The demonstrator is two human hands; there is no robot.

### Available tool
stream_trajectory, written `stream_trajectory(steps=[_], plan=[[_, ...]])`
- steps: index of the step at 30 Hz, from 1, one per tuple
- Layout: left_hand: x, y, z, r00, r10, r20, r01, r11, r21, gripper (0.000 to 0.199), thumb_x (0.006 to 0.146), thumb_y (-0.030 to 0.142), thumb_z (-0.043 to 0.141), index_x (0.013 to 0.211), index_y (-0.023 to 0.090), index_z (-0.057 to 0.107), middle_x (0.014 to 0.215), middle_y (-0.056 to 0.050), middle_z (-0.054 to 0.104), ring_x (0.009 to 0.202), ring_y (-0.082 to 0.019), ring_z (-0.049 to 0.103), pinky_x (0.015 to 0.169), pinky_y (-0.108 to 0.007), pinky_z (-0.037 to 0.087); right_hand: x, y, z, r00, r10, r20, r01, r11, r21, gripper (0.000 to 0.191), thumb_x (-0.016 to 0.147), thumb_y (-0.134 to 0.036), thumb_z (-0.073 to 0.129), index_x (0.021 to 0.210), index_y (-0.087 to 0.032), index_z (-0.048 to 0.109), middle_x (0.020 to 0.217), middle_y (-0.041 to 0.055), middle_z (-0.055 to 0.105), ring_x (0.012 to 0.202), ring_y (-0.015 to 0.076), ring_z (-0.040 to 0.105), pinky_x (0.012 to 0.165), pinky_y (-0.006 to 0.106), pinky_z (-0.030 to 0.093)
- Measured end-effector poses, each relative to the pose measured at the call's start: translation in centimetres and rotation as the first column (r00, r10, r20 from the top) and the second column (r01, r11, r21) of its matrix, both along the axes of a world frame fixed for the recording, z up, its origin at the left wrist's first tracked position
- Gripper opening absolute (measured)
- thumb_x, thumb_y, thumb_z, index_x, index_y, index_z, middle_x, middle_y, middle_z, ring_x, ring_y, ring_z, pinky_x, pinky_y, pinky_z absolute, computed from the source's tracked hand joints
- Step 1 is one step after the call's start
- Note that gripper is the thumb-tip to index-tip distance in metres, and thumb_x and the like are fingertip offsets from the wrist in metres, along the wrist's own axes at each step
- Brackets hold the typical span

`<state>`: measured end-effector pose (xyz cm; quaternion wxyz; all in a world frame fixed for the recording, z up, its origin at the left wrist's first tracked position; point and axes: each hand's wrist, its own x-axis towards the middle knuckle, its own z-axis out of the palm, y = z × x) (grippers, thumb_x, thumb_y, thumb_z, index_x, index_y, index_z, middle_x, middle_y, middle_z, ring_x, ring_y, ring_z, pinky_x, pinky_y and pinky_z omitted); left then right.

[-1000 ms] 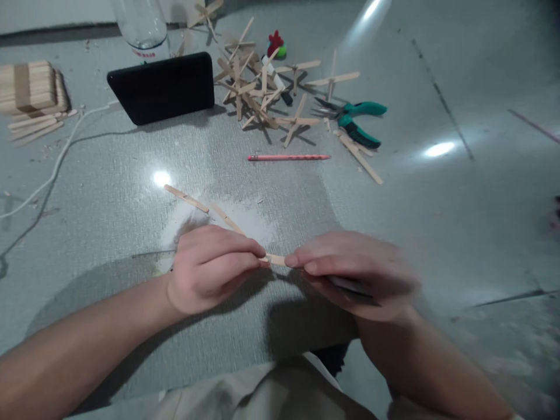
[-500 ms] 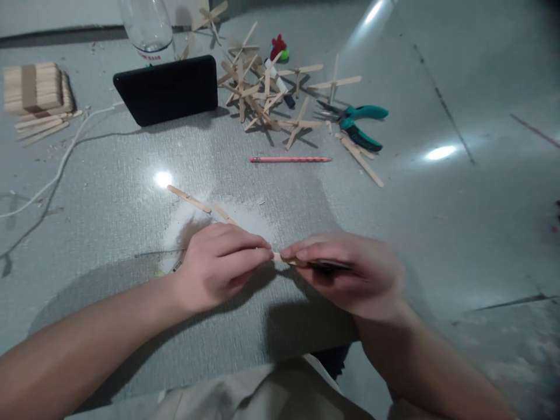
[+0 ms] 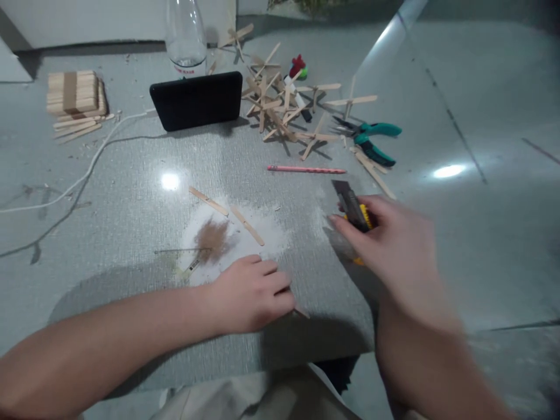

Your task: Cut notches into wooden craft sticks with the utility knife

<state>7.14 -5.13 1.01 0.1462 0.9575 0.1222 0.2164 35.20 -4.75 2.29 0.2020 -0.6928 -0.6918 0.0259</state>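
Note:
My right hand (image 3: pixel 394 245) is closed around a black and yellow utility knife (image 3: pixel 353 205), whose wide blade points up and to the left above the table. Low over the table edge, my left hand (image 3: pixel 256 294) is closed on a wooden craft stick (image 3: pixel 301 313); only its tip shows beyond the fingers. Just past that hand, one flat craft stick (image 3: pixel 248 226) lies on a whitish patch, and another craft stick (image 3: pixel 208 200) lies to its left. A pink pencil (image 3: pixel 306 170) rests farther back, beyond the knife.
Crossed craft sticks (image 3: pixel 280 114) are heaped at the back, beside green-handled pliers (image 3: pixel 371 140). A propped-up black phone (image 3: pixel 196 102) with a white cable (image 3: pixel 94 157) stands before a clear bottle (image 3: pixel 186 41). A banded stack of craft sticks (image 3: pixel 83 93) sits at back left.
My hands have moved apart. The right one has gone right and up with the knife, and the left one has come slightly right and nearer with the stick. The view has shifted.

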Motion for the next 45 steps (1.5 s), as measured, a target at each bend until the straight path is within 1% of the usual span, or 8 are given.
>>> stream_trajectory(steps=[10, 16, 21, 25, 28, 33, 38, 45], plan=[[-0.1, 1.4, -0.5, 0.979, 0.197, -0.055, -0.201, 0.978, -0.065, 0.027, 0.100, 0.032, 0.062, 0.078, 0.017, 0.067, 0.069, -0.002, 0.064, 0.062, -0.017, 0.059, 0.055, -0.030, 0.035, -1.5, 0.4, 0.9, 0.997, 0.046, -0.070, -0.040, 0.996, 0.077, 0.029, 0.097, -0.049, 0.065, 0.108, -0.023, 0.073, 0.110, 0.0128, 0.077, 0.103, 0.0333, 0.072, 0.088, 0.047, 0.056], [-1.3, 3.7, 2.3, 0.919, 0.338, -0.203, -0.378, 0.903, -0.205, 0.033, 0.096, 0.037, 0.066, 0.071, 0.016, 0.070, 0.061, -0.004, 0.067, 0.053, -0.017, 0.057, 0.051, -0.028, 0.028, -6.3, 0.3, 4.4, 0.767, 0.481, -0.425, -0.590, 0.788, -0.174, 0.017, 0.096, -0.036, 0.065, 0.103, -0.023, 0.073, 0.091, 0.0041, 0.077, 0.076, 0.0183, 0.072, 0.067, 0.030, 0.054], [-3.7, 7.6, 3.4, 0.953, 0.234, -0.192, -0.281, 0.919, -0.277, 0.026, 0.097, 0.036, 0.068, 0.080, 0.018, 0.075, 0.071, -0.003, 0.072, 0.073, -0.021, 0.068, 0.075, -0.036, 0.051, -8.3, 3.1, 4.3, 0.807, 0.493, -0.325, -0.551, 0.826, -0.118, 0.020, 0.096, -0.031, 0.058, 0.091, -0.024, 0.075, 0.086, 0.0043, 0.077, 0.074, 0.0189, 0.070, 0.069, 0.031, 0.054], [-7.4, 11.8, 2.8, 0.896, 0.444, -0.005, -0.443, 0.893, -0.081, 0.034, 0.104, 0.028, 0.044, 0.101, 0.013, 0.074, 0.124, -0.012, 0.068, 0.107, -0.024, 0.067, 0.098, -0.045, 0.053, -7.4, 4.5, 2.4, 0.891, 0.261, -0.370, -0.286, 0.958, -0.013, 0.017, 0.091, -0.033, 0.063, 0.093, -0.022, 0.076, 0.087, 0.0059, 0.078, 0.071, 0.0195, 0.069, 0.068, 0.034, 0.055], [-8.9, 13.1, 2.6, 0.913, 0.399, -0.082, -0.405, 0.911, -0.074, 0.027, 0.100, 0.025, 0.051, 0.106, 0.015, 0.075, 0.123, -0.011, 0.069, 0.101, -0.023, 0.069, 0.092, -0.040, 0.056, -6.5, 4.3, 0.3, 0.858, 0.126, -0.498, -0.180, 0.982, -0.060, 0.020, 0.089, -0.035, 0.064, 0.096, -0.020, 0.075, 0.089, 0.0077, 0.079, 0.076, 0.0217, 0.073, 0.067, 0.035, 0.057], [-6.7, 11.5, 2.1, 0.914, 0.324, -0.242, -0.352, 0.932, -0.082, 0.019, 0.089, 0.015, 0.066, 0.104, 0.015, 0.077, 0.096, -0.010, 0.072, 0.092, -0.027, 0.069, 0.084, -0.043, 0.056, -6.2, 3.9, -1.3, 0.865, 0.129, -0.486, -0.213, 0.969, -0.123, 0.020, 0.090, -0.034, 0.063, 0.095, -0.020, 0.076, 0.088, 0.0071, 0.079, 0.076, 0.0216, 0.073, 0.070, 0.036, 0.058], [-4.6, 9.7, 1.1, 0.924, 0.331, -0.193, -0.352, 0.932, -0.086, 0.019, 0.094, 0.018, 0.063, 0.109, 0.014, 0.073, 0.110, -0.014, 0.071, 0.101, -0.029, 0.068, 0.087, -0.044, 0.055, -6.5, 3.5, -0.3, 0.865, 0.208, -0.456, -0.252, 0.967, -0.039, 0.018, 0.093, -0.030, 0.060, 0.093, -0.021, 0.076, 0.090, 0.0073, 0.079, 0.079, 0.0212, 0.072, 0.068, 0.033, 0.056], [-3.0, 7.4, 2.0, 0.954, 0.288, -0.079, -0.291, 0.839, -0.460, 0.015, 0.097, 0.023, 0.062, 0.102, 0.017, 0.075, 0.087, -0.005, 0.077, 0.074, -0.017, 0.070, 0.067, -0.028, 0.051, -7.5, 2.5, 0.8, 0.779, 0.347, -0.523, -0.366, 0.928, 0.070, 0.017, 0.096, -0.024, 0.057, 0.094, -0.021, 0.074, 0.087, 0.0055, 0.076, 0.080, 0.0184, 0.071, 0.074, 0.033, 0.055]])
